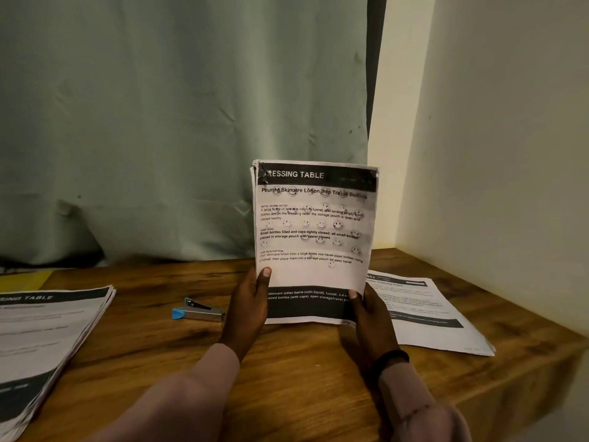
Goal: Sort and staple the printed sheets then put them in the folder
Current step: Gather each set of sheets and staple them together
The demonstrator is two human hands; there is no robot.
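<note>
I hold a small set of printed sheets upright, its bottom edge resting on the wooden table. The top page is headed "DRESSING TABLE". My left hand grips the lower left edge with the thumb on the front. My right hand grips the lower right corner, thumb on the front. A silver stapler with a blue end lies on the table just left of my left hand. A thick pile of printed sheets lies at the left. Another smaller set of sheets lies flat at the right.
A yellow flat object, perhaps a folder, peeks out at the far left behind the pile. A green curtain hangs behind the table. A cream wall closes the right side, where the table's edge drops off.
</note>
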